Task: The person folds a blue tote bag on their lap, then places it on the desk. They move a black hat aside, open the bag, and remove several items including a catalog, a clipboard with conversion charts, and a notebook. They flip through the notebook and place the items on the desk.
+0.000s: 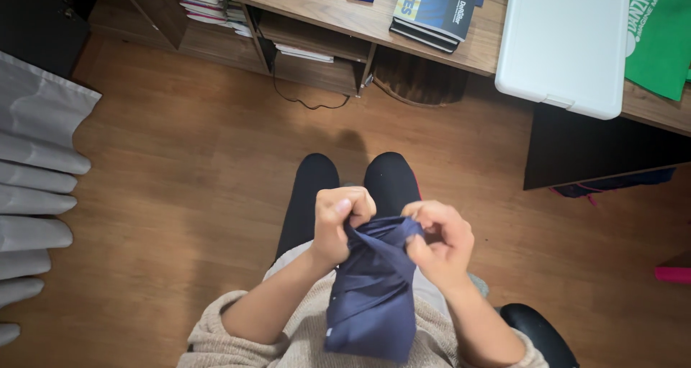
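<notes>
Both hands, left hand (338,220) and right hand (439,242), grip bunched navy cloth (371,296) over the lap, gathering its top edge; a firmer pinch seems needed.

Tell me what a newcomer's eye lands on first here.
First, the dark blue cloth bunched at centre, its top edge pinched in the grip of the left hand and the right hand above the lap. Next, the white lidded box on the wooden desk at upper right, beside a green cloth.
</notes>
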